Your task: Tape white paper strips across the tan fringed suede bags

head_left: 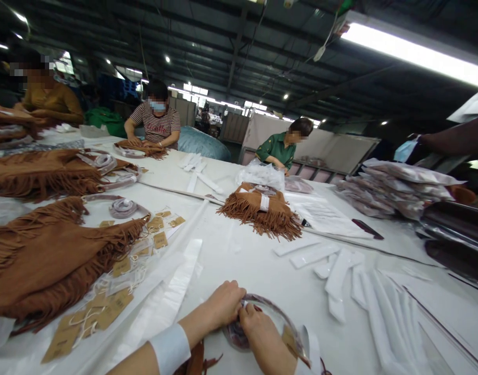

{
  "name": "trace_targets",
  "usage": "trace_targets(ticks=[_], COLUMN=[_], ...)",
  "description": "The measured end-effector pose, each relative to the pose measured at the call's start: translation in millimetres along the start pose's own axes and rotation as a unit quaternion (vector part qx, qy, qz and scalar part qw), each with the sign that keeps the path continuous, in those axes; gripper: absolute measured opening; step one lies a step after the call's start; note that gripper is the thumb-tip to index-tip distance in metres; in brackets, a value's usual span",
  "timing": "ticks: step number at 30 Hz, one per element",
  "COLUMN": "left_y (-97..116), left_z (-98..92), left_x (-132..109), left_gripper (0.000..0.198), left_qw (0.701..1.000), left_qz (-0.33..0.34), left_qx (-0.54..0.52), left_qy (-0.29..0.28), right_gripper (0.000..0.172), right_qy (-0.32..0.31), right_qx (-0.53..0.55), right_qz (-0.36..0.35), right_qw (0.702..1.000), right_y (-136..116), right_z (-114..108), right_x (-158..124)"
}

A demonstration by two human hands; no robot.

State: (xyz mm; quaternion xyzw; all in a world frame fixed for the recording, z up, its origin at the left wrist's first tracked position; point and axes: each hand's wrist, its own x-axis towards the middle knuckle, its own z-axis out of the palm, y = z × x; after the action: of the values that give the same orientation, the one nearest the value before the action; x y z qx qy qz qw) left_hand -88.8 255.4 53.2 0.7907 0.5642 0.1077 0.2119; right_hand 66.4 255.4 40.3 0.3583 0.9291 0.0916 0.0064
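Near the bottom centre, my left hand (pixel 224 303) is closed with its fingertips pinching a bag strap (pixel 272 303) wrapped in clear film. Right beside it, my right hand (pixel 262 329) has its fingers curled in on the same strap, which is partly coiled and loops off to the right. Under my wrists, a bit of brown fringed suede (pixel 192 360) shows at the lower edge; my arms and the frame edge hide most of it. A tan tag (pixel 289 339) hangs by the strap on the right.
Fringed brown bags (pixel 63 255) and tan tags (pixel 120 304) lie at left. A folded fringed bag (pixel 258 205) sits ahead. White strips (pixel 336 276) spread to the right, beyond them a stack of bagged goods (pixel 399 187). Several co-workers (pixel 156 122) stand across the table.
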Motion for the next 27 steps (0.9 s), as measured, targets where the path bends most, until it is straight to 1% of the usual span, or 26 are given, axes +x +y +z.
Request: trace_targets(ticks=[3, 5, 8, 10, 12, 14, 16, 17, 19, 22, 24, 25, 27], left_y=[-1.3, -1.5, -0.3, 0.4, 0.2, -0.7, -1.4, -1.5, -0.7, 2.0, 3.1, 2.9, 0.4], left_z=[5.1, 9.0, 13.0, 13.9, 14.5, 16.2, 20.0, 22.6, 28.0, 32.6, 31.3, 29.2, 22.7], left_x=[-2.6, -6.3, -12.0, -14.3, -15.3, -15.7, -16.1, -16.6, -18.4, -22.7, -24.9, -25.0, -21.3], left_gripper=[0.02, 0.022, 0.027, 0.024, 0.019, 0.018, 0.018, 0.017, 0.017, 0.016, 0.016, 0.017, 0.027], left_qw=[1.0, 0.999, 0.997, 0.993, 0.991, 0.99, 0.991, 0.991, 0.992, 0.992, 0.992, 0.99, 0.985], left_qz=[-0.004, -0.011, -0.04, -0.065, -0.082, -0.086, -0.079, -0.075, -0.068, -0.063, -0.055, -0.053, -0.068], left_qx=[-0.018, -0.034, -0.067, -0.089, -0.101, -0.103, -0.103, -0.101, -0.095, -0.091, -0.098, -0.108, -0.14], left_qy=[0.005, 0.011, 0.029, 0.036, 0.037, 0.037, 0.044, 0.049, 0.056, 0.06, 0.065, 0.067, 0.073], right_gripper=[0.016, 0.019, 0.024, 0.025, 0.023, 0.019, 0.015, 0.013, 0.016, 0.029, 0.036, 0.036, 0.032], right_qy=[-0.018, -0.03, -0.025, 0.011, 0.069, 0.132, 0.166, 0.168, 0.146, 0.112, 0.107, 0.106, 0.106], right_qx=[0.02, 0.028, 0.009, -0.014, -0.025, -0.013, 0.013, 0.028, 0.058, 0.084, 0.075, 0.065, 0.051], right_qz=[0.036, 0.057, 0.059, 0.051, 0.034, 0.015, -0.007, -0.016, -0.022, 0.014, 0.032, 0.031, 0.019], right_qw=[0.999, 0.998, 0.998, 0.999, 0.997, 0.991, 0.986, 0.985, 0.987, 0.99, 0.991, 0.992, 0.993], right_y=[1.2, 1.6, 1.4, 2.4, 5.5, 10.5, 15.8, 18.0, 20.4, 19.1, 17.1, 16.4, 16.0], right_z=[-3.5, -4.9, -2.2, 1.0, 3.3, 4.7, 6.1, 7.0, 8.9, 10.1, 9.4, 8.9, 8.3], right_x=[-11.6, -20.3, -25.4, -23.3, -20.2, -19.0, -20.6, -22.0, -24.1, -22.9, -19.8, -18.3, -16.3])
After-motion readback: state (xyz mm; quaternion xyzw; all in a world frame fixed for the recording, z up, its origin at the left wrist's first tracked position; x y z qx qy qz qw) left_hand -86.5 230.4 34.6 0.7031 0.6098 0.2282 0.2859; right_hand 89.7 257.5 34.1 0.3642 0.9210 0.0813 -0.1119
